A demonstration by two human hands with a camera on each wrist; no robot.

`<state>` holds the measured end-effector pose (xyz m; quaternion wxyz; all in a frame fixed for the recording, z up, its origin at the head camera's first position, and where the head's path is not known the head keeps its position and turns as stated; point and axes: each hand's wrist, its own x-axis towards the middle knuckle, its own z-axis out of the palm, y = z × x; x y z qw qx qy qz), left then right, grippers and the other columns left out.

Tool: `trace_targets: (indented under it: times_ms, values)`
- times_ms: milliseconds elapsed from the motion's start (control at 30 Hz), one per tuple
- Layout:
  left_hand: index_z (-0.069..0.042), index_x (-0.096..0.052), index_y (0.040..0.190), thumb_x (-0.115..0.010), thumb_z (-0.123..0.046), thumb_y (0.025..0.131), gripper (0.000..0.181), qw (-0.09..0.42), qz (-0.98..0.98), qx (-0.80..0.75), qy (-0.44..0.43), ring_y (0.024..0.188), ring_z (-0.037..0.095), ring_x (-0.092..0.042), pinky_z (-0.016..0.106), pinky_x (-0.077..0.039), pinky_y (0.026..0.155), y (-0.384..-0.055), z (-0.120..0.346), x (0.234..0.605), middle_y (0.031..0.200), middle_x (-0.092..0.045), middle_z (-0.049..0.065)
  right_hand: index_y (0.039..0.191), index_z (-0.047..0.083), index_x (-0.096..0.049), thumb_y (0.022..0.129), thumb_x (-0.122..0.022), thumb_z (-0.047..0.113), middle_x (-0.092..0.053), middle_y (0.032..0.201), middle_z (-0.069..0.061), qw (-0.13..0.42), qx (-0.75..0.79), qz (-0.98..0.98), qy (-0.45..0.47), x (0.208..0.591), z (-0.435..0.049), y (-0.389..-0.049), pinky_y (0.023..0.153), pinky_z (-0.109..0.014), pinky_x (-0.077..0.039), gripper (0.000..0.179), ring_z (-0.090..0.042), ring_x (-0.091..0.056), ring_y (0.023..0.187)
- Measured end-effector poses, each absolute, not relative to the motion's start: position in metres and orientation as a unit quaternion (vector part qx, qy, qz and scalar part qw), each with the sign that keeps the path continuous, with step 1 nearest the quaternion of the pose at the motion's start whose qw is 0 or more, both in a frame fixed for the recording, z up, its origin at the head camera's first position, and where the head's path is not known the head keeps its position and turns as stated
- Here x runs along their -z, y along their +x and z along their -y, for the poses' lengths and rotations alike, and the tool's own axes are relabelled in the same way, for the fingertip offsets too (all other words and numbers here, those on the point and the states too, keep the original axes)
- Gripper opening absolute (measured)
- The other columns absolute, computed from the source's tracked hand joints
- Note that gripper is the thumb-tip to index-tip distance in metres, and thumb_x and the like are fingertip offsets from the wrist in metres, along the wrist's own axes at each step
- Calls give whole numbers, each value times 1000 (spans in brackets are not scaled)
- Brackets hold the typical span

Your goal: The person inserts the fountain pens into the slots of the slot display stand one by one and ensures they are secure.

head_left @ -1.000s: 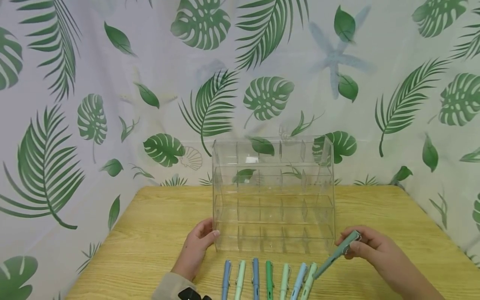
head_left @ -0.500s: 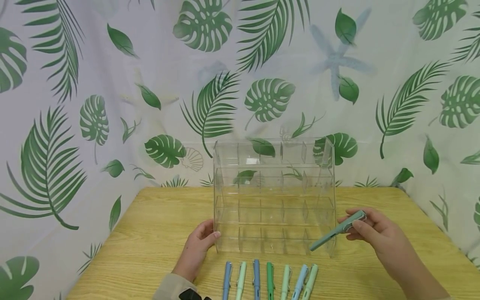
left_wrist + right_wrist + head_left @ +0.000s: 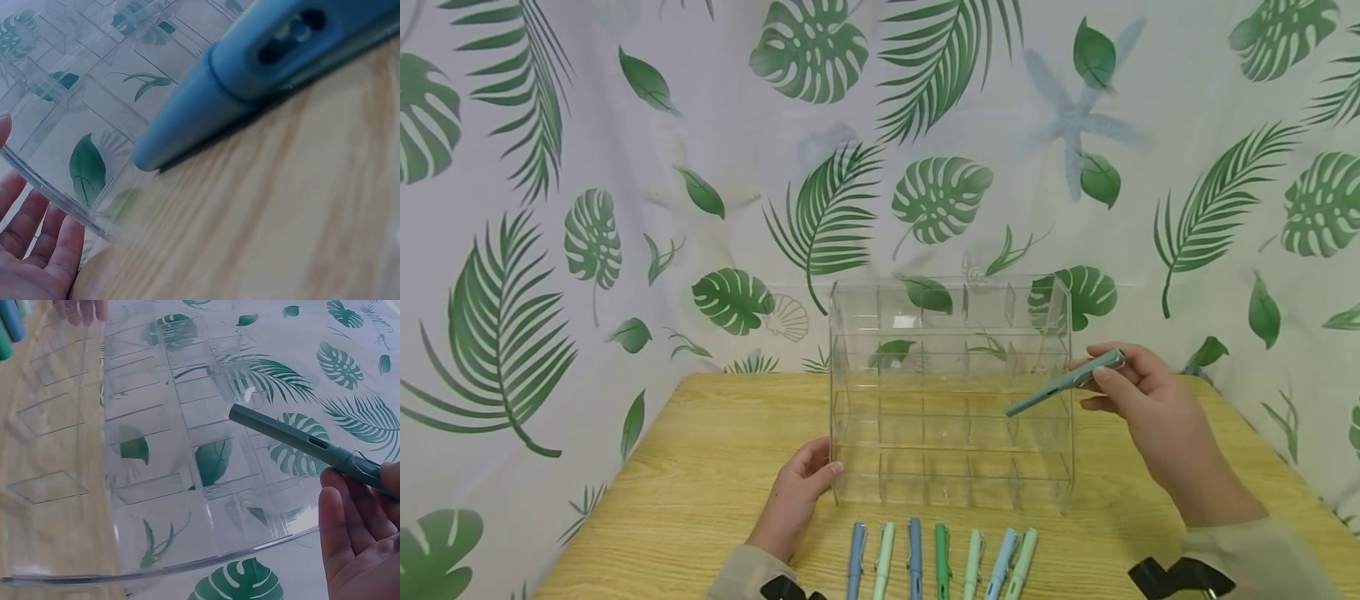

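Note:
A clear plastic compartment rack (image 3: 951, 450) stands upright on the table, its tiers split by dividers. My left hand (image 3: 793, 500) grips its lower left side, thumb at the front edge; in the left wrist view, fingers (image 3: 59, 240) lie along the outer side of the panel. My right hand (image 3: 1157, 425) pinches a grey-green pen (image 3: 1060, 387) near its clip end, beside the rack's right side. The pen slants down to the left, its free end overlapping the rack's third tier from the top. In the right wrist view the pen (image 3: 294, 437) points at the compartments.
Several pens lie in a row before the rack, among them a blue pen (image 3: 856, 558), a dark green pen (image 3: 942, 558) and a light green pen (image 3: 1021, 562). A leaf-print curtain (image 3: 700, 125) hangs behind the wooden table (image 3: 700, 467).
My right hand has lifted the grey-green pen up from near the row of pens to the rack's middle height, and the pen lies flatter. My left hand stays at the rack's side.

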<state>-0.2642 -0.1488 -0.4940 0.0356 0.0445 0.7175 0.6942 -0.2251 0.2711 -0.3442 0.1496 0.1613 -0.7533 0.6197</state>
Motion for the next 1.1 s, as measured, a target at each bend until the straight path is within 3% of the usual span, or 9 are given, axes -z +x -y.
trace_targets:
  times_ms: [533, 800, 1100]
  values:
    - [-5, -46, 150, -62, -22, 103, 53, 39, -714, -697, 53, 131, 31, -49, 52, -42, 107, -265, 149, 493, 144, -52, 17, 143, 2, -45, 107, -51, 31, -60, 131, -12, 176, -591, 779, 118, 313, -252, -269, 85, -25, -57, 47, -15, -65, 108]
    - [-6, -46, 150, -62, -23, 102, 54, 38, -713, -698, 53, 132, 31, -48, 51, -41, 108, -266, 151, 495, 144, -52, 16, 146, 5, -43, 108, -50, 29, -56, 140, -11, 168, -603, 773, 103, 311, -243, -286, 86, -26, -56, 46, -16, -62, 111]
    - [-5, -47, 149, -63, -23, 102, 53, 41, -712, -699, 54, 130, 30, -49, 51, -43, 106, -267, 151, 496, 143, -53, 16, 141, 5, -46, 107, -53, 27, -58, 139, -14, 164, -600, 775, 113, 323, -232, -286, 84, -26, -57, 41, -12, -64, 110]
